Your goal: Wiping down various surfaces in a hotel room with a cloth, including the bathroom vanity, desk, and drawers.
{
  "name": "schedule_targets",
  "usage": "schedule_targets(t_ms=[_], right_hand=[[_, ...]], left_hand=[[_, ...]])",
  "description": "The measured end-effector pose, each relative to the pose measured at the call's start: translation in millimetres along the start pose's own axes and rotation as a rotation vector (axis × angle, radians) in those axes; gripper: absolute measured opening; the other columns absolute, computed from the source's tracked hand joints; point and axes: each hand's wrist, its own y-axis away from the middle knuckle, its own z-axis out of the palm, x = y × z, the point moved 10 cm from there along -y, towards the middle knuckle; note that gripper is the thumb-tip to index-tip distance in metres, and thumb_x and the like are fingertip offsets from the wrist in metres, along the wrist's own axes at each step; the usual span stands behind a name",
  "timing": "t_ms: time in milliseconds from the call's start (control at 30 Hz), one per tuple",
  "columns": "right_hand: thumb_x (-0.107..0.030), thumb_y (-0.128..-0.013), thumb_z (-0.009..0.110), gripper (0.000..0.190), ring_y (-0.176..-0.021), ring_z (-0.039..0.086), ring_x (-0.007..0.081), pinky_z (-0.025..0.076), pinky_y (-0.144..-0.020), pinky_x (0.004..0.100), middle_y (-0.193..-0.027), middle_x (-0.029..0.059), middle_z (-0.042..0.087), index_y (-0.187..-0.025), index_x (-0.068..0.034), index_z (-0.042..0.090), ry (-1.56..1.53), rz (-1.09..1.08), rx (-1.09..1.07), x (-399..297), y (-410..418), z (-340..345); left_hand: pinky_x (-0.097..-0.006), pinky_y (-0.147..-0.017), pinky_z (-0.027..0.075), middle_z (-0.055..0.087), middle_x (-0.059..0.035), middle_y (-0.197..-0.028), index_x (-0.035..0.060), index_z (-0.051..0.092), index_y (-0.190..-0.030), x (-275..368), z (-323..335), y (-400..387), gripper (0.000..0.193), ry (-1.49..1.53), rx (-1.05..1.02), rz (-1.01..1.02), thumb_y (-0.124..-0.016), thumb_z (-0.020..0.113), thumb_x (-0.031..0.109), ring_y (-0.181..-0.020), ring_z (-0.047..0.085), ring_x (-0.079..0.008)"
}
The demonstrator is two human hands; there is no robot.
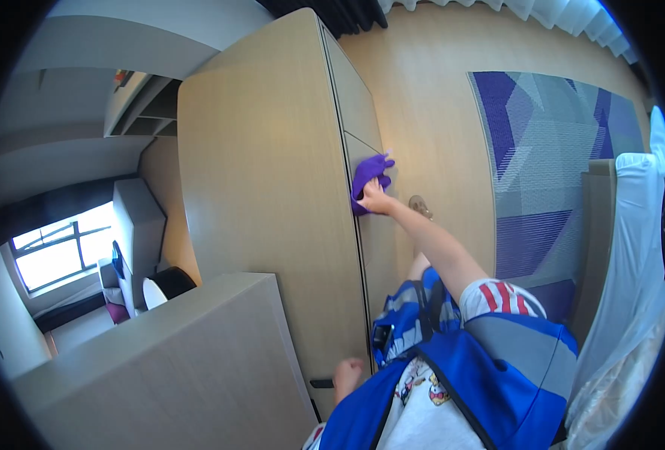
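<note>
My right hand (375, 197) reaches forward with a purple cloth (371, 169) bunched under its fingers. The cloth lies against the front of a light wood cabinet (265, 169), close to the long edge between its top and its doors. Part of the cloth is hidden beneath the hand. Lower down, my left hand (348, 376) hangs near the cabinet's front with its fingers curled, and no object shows in it. Just left of that hand is a black handle (322, 383) on a wood surface.
A grey-brown panel (158, 360) rises at lower left. Beyond my right arm, a purple and grey rug (541, 163) lies on the wood floor (434, 84). Along the right side stands furniture under a white plastic cover (633, 225). A window (65, 247) shows far left.
</note>
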Motion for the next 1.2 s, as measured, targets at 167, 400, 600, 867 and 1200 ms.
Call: schedule_targets(t_ms=[167,400,600,867,1200], right_hand=[[-0.06,-0.061,0.069,0.117,-0.133,-0.015,0.0419,0.006,-0.102,0.0622,-0.145,0.0228,-0.012,-0.14,-0.01,-0.001,-0.043,-0.034,0.051,2.0,14.1,-6.3],[-0.06,-0.062,0.068,0.118,-0.133,-0.012,0.0428,0.007,-0.103,0.0613,-0.144,0.0256,-0.009,-0.139,-0.003,0.0,-0.01,-0.019,0.122,-30.0,0.6,-48.5],[-0.058,-0.058,0.071,0.116,-0.133,-0.003,0.0443,0.009,-0.102,0.0632,-0.144,0.0256,0.001,-0.139,-0.004,0.008,0.126,-0.085,0.121,-122.4,61.0,-63.8],[-0.056,-0.055,0.072,0.117,-0.133,0.002,0.0438,0.011,-0.102,0.0625,-0.143,0.0253,0.006,-0.139,-0.004,0.01,0.159,-0.012,0.096,-175.1,215.9,26.0],[-0.048,-0.06,0.073,0.098,-0.129,0.023,0.0379,0.02,-0.103,0.0558,-0.134,0.0219,0.03,-0.132,-0.003,0.026,0.099,-0.324,0.064,-209.6,190.6,11.8]], left_hand=[[-0.0333,-0.077,0.048,0.065,-0.0129,-0.094,0.0056,0.064,-0.096,105.0,-108.5,7.7,0.019,0.119,0.4,0.409,-0.082,0.055,0.014,-0.087,0.062,-0.0265],[-0.0362,-0.098,0.037,0.048,-0.014,-0.128,0.0081,0.054,-0.119,242.4,-169.1,-1.0,0.042,0.014,0.733,0.761,-0.079,0.062,0.016,-0.118,0.046,-0.0306],[-0.0439,-0.101,0.033,0.027,-0.0228,-0.14,0.0231,0.035,-0.136,293.5,-226.6,39.7,0.075,0.057,0.837,0.709,-0.071,0.073,0.025,-0.124,0.035,-0.043],[-0.0464,-0.101,0.034,0.019,-0.0262,-0.141,0.0323,0.03,-0.137,118.2,-194.9,115.2,0.089,-0.109,0.657,0.459,-0.063,0.077,0.017,-0.125,0.027,-0.0478],[-0.0457,-0.096,0.04,0.019,-0.0217,-0.143,0.0338,0.032,-0.136,79.8,-182.2,127.4,0.088,-0.031,0.685,0.395,-0.062,0.075,0.012,-0.126,0.022,-0.0484]])
